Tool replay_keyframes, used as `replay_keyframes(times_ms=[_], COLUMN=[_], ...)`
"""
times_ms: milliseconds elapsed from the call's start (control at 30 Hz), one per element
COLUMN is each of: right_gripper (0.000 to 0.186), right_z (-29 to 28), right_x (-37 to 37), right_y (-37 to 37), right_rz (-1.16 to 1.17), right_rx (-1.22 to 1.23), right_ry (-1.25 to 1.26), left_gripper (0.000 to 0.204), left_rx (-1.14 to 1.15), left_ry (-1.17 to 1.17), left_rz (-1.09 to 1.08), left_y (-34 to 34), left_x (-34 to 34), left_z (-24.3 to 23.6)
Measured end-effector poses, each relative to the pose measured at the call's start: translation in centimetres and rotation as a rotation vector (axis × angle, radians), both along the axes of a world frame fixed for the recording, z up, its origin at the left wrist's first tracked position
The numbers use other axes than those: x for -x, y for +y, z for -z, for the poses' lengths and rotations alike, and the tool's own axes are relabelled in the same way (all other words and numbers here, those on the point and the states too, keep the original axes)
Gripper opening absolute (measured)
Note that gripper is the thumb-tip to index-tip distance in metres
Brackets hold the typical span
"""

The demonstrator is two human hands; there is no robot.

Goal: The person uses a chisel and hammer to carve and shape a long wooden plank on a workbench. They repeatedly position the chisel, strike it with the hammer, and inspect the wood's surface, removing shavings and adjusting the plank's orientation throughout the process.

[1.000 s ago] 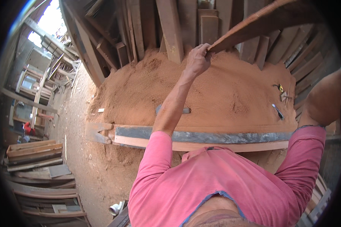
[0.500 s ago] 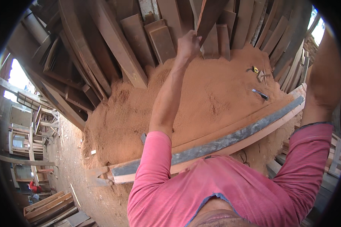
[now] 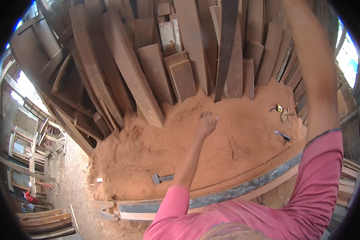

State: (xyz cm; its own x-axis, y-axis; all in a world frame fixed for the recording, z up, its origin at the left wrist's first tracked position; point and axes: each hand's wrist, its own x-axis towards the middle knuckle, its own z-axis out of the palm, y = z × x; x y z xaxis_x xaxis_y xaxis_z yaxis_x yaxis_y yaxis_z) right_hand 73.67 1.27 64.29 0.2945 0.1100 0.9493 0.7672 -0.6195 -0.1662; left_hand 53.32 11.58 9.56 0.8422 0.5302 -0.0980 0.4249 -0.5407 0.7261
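My left hand [image 3: 208,125] hangs over the sawdust [image 3: 156,144] with its fingers apart and empty, a short way below the foot of a long dark board [image 3: 225,54] standing upright among leaning planks. My right arm stretches up past the top edge, its hand out of sight. A hammer-like tool [image 3: 161,178] lies low on the sawdust. Farther right are a yellow tape measure [image 3: 278,108] and a dark-handled tool [image 3: 283,136]. A long beam with a dark top [image 3: 244,187] runs in front of my body.
Many dusty planks [image 3: 128,68] lean side by side across the back. At the left, a dirt walkway [image 3: 68,168] runs past stacked frames [image 3: 40,222], timber and a small red shape [image 3: 30,197]. More timber [image 3: 348,180] lies at the right.
My left hand has let go of the dark board and dropped. The board now stands more upright. My right arm reaches farther up, and the view has shifted toward the leaning planks.
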Motion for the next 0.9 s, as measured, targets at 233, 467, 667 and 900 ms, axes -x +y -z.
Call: replay_keyframes(times_ms=[233, 467, 667, 900], right_gripper=[0.074, 0.069, 0.072, 0.075], right_z=[16.5, 31.3, 37.7, 38.7], right_x=[-2.3, -10.6, -9.7, -8.7], right_y=[10.7, 19.4, 22.7, 21.7], right_rz=[0.031, 0.136, 0.148, -0.004], right_rx=[0.373, 0.693, 0.915, 0.742], right_ry=[0.199, 0.16, 0.33, 0.372], left_gripper=[0.056, 0.06, 0.058, 0.046], left_rx=[0.113, -0.201, -0.425, -0.337], left_ry=[0.308, 0.11, 0.497, 0.461], left_rz=[-0.133, -0.088, -0.037, -0.024], left_y=[-0.1, -8.1, -15.5, -15.2], left_x=[11.5, 30.2, 40.2, 39.9], left_z=[7.6, 14.7, 15.7, 16.3])
